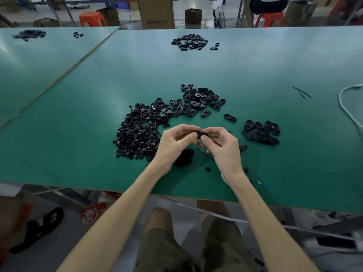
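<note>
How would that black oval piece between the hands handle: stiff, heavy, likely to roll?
The black piece looks like moulded plastic, so probably stiff. The left hand and right hand pinch it by fingertips alone, so likely light. Those in the pile lie flat, so it should slide, not roll.
</note>
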Available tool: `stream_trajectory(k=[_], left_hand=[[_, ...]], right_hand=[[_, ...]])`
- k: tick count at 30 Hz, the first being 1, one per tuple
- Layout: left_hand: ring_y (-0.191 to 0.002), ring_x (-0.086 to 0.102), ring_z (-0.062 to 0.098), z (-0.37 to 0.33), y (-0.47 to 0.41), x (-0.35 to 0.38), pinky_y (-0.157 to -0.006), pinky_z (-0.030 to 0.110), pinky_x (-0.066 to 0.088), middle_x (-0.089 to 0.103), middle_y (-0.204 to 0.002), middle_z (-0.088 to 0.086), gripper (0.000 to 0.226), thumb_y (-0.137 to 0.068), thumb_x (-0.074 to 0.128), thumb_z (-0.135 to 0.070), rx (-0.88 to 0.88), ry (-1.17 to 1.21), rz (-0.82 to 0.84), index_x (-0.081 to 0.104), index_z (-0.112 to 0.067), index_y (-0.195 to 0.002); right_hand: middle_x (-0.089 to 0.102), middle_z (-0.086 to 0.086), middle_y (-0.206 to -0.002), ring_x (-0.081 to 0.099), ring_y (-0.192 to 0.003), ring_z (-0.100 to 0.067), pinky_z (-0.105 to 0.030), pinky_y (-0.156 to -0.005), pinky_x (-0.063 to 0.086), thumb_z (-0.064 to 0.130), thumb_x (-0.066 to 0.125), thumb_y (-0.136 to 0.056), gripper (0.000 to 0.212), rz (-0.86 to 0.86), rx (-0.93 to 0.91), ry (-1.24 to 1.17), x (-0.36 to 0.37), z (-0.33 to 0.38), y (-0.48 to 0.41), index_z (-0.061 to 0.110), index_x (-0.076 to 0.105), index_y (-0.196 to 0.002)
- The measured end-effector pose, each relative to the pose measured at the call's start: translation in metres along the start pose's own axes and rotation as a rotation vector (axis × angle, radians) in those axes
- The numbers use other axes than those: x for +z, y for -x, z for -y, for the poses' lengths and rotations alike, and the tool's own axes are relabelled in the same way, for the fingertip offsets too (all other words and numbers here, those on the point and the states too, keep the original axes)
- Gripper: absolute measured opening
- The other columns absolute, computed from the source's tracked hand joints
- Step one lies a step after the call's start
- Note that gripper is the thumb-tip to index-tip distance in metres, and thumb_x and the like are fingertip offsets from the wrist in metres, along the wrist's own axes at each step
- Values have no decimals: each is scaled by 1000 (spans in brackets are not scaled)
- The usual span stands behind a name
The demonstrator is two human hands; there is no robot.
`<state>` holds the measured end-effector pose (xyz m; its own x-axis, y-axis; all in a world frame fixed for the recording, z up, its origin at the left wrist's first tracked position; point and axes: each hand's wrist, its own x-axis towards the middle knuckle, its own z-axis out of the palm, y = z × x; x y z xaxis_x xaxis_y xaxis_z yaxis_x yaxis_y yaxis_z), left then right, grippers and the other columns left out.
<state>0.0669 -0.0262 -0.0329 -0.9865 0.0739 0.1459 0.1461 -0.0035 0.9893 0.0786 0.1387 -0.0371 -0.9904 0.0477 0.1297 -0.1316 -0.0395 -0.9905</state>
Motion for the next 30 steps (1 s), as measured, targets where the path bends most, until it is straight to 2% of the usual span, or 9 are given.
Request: stream_trajectory(k=[5, 15, 20, 25, 30], left_hand=[[-79, 72, 12, 1, 0, 1, -65, 18, 49, 78, -89, 9, 17, -102, 63, -20, -8, -45, -29, 79, -16, -107], [-72, 72, 14, 0, 0, 2, -63, 17, 49, 77, -82, 6, 17, -101, 66, -20, -14, -29, -39, 79, -12, -108], [-73, 72, 15, -1, 1, 3, -63, 18, 50, 77, -82, 13, 17, -100, 67, -19, -6, -28, -40, 79, -11, -108], [-73, 71, 15, 0, 0, 2, -67, 17, 52, 78, -85, 6, 15, -95, 74, -18, -2, -13, -30, 79, -10, -107], [-76, 71, 15, 1, 0, 1, -76, 23, 57, 80, -96, 6, 18, -92, 76, -12, 1, -2, 2, 78, -9, -110]], right_hand=[[78, 3, -89, 74, -76, -14, -23, -66, 56, 8, 76, -94, 12, -12, 8, -1, 0, 1, 0, 18, 73, -100], [78, 5, -89, 71, -72, -12, -22, -63, 55, 11, 75, -95, 8, -27, 29, -18, -1, 0, 0, 16, 73, -101], [78, 5, -88, 71, -71, -12, -23, -62, 55, 9, 75, -95, 9, -30, 31, -24, -1, 0, 0, 15, 73, -101], [78, 3, -89, 72, -72, -12, -22, -63, 55, 9, 76, -94, 10, -28, 33, -19, -1, 0, 0, 15, 73, -102], [79, 0, -90, 72, -73, -12, -21, -65, 55, 10, 79, -92, 11, -15, 26, -26, -2, 1, 1, 15, 74, -100]])
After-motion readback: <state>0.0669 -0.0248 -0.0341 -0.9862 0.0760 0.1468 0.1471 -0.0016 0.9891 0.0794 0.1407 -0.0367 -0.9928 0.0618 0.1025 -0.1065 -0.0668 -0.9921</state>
